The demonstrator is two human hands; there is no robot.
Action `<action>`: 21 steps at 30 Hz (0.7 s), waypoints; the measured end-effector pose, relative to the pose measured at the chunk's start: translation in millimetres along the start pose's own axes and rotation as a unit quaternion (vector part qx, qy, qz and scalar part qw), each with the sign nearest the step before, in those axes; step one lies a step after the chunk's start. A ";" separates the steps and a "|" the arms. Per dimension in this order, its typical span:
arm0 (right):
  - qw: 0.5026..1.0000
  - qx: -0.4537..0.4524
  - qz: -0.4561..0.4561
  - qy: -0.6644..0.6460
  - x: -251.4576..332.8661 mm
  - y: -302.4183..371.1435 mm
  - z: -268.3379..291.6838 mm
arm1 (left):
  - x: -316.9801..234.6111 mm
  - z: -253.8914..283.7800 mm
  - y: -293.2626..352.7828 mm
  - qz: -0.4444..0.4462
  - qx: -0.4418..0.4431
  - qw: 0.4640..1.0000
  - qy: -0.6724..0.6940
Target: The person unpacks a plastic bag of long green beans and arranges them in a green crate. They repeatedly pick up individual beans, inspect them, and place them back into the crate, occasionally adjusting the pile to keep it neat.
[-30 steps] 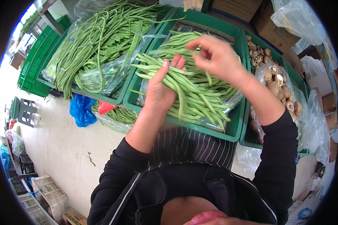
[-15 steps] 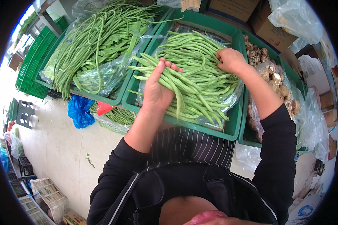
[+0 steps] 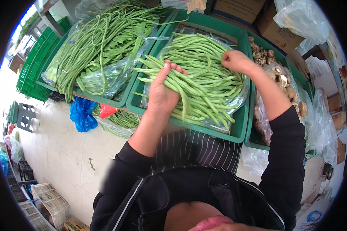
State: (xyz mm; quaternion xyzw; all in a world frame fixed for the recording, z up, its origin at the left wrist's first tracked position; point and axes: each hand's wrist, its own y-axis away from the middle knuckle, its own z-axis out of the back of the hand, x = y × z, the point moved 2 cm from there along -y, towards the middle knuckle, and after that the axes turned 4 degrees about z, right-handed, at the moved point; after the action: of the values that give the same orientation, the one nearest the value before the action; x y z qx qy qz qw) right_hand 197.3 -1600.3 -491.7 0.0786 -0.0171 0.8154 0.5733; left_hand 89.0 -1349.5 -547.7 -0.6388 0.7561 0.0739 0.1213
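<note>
I'm clamping slender green bean pods (image 3: 181,86) in my left hand (image 3: 162,90), slanting down rightward; my right hand (image 3: 238,62) is hovering, fingers bunched, grip unclear, the loose green-bean pile (image 3: 204,54) lying leftward in the green plastic tray (image 3: 235,137).

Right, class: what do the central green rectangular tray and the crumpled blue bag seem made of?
Central green rectangular tray: probably moulded plastic, satin, from its uniform colour and rounded corners. Crumpled blue bag: likely thin plastic film, glossy, from its creases and highlights.

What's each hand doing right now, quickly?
Left hand: holding a bunch of green beans.
Right hand: curled closed at the bean pile; whether it holds anything cannot be told.
</note>
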 end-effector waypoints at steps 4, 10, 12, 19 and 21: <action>0.988 -0.125 -0.012 -0.092 -22.3 -3.2 22.7 | -0.3 0.6 0.3 -0.002 0.004 1.000 -0.002; 0.941 -0.215 0.092 -0.244 13.3 3.6 50.5 | 0.5 -1.4 -0.1 0.002 -0.008 1.000 -0.003; 0.938 -0.208 0.185 -0.207 42.3 13.0 54.8 | 0.4 -1.2 0.9 -0.003 -0.010 1.000 -0.005; 0.917 -0.170 0.322 -0.162 133.5 49.0 28.4 | 1.8 2.0 1.1 -0.005 -0.007 1.000 -0.007; 0.925 -0.100 0.303 -0.207 140.6 55.9 21.1 | 2.0 3.1 0.5 -0.004 -0.008 1.000 -0.013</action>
State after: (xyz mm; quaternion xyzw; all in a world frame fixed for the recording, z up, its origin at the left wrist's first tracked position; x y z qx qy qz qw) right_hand 100.7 -1490.8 -446.6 0.1792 -0.2403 0.9098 0.2871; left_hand 88.4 -1350.5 -551.2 -0.6419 0.7512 0.0880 0.1261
